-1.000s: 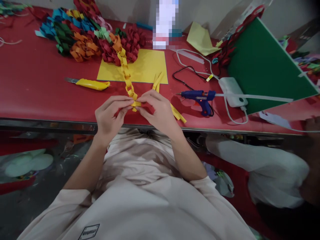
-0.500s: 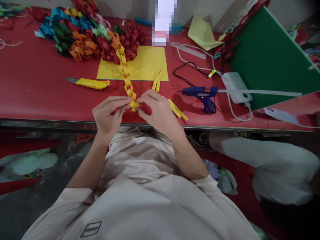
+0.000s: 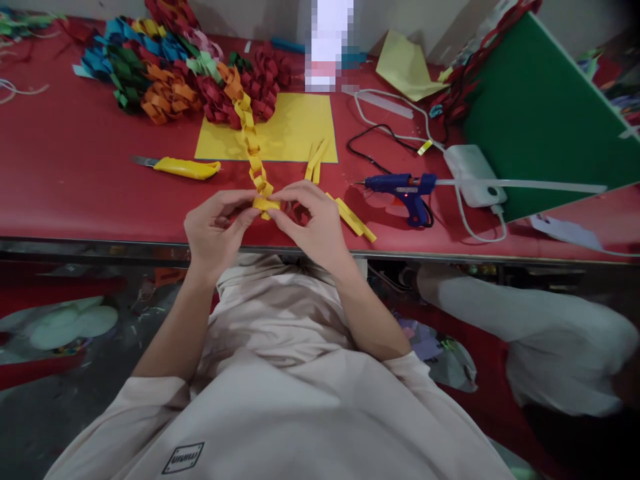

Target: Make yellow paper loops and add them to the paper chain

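A yellow paper chain (image 3: 251,147) runs from a pile of coloured paper chains (image 3: 175,73) down to the near table edge. My left hand (image 3: 216,227) and my right hand (image 3: 310,223) meet at its near end, both pinching the last yellow link between thumb and fingers. The link sits just above the red table (image 3: 75,173). Loose yellow paper strips (image 3: 353,219) lie right beside my right hand, and two more strips (image 3: 315,162) lie just beyond it.
A yellow utility knife (image 3: 180,167) lies to the left. A yellow sheet (image 3: 295,127) sits behind the chain. A blue glue gun (image 3: 400,190), white power bank (image 3: 473,175), cables and a green board (image 3: 535,113) are to the right. Another person's leg (image 3: 525,320) is at lower right.
My fingers have shifted slightly on the chain's last link, the right hand rolling a little inward. The view has moved slightly; nothing else changed.
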Demonstrator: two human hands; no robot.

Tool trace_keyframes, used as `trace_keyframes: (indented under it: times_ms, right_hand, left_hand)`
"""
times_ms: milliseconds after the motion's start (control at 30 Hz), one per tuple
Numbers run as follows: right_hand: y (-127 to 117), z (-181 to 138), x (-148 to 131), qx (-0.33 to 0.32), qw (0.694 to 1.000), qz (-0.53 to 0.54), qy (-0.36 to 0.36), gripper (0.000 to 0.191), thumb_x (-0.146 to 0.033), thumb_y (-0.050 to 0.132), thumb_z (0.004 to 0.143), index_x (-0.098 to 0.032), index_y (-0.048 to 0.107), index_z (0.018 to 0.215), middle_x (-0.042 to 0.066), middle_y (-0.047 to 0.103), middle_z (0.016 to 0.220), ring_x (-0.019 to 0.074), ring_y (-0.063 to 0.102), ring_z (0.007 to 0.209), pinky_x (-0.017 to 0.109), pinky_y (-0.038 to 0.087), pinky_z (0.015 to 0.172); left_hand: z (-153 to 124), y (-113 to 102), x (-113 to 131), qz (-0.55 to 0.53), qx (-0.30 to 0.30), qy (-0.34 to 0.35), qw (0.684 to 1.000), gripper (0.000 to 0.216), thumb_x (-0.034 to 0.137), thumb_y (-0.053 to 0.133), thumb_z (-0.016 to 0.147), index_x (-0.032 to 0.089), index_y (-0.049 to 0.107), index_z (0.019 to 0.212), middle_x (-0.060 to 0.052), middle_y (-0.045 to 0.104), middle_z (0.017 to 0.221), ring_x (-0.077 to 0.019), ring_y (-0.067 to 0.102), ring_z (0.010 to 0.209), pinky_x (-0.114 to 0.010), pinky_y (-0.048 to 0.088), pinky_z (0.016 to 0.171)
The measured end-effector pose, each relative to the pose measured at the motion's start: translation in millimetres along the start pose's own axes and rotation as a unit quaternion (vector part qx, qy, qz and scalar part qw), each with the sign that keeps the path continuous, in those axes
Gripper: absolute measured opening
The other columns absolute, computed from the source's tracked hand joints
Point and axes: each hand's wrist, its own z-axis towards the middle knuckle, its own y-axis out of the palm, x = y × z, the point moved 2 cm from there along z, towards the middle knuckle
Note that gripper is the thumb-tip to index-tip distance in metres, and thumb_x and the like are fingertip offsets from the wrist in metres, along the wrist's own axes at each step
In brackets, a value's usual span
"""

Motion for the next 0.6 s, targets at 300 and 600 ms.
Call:
trace_keyframes:
  times_ms: [300,600]
  right_hand:
    - [14,-3,-1,0.044,0.997,0.048,0.044,0.019,-0.035,0.061,0.098,-0.020,0.067,0.109,0.008,0.062,0.112,0.0139,0.060,0.088,0.027,0.054,0.074]
    - [2,-3,-10,0.035,0.999,-0.021,0.002,0.016,-0.031,0.060,0.100,-0.021,0.069,0.107,0.008,0.063,0.108,0.0155,0.062,0.089,0.030,0.055,0.082]
  left_hand:
    - [-5,11,8,-0.049,0.033,-0.074,0.995,0.035,0.040,0.078,0.086,0.023,0.072,0.117,-0.006,0.077,0.109,-0.0188,0.075,0.102,-0.027,0.062,0.091]
    - [-4,9,0,-0.070,0.064,-0.078,0.992,0.026,0.037,0.081,0.084,0.021,0.073,0.104,-0.003,0.078,0.097,-0.0161,0.076,0.090,-0.025,0.064,0.082]
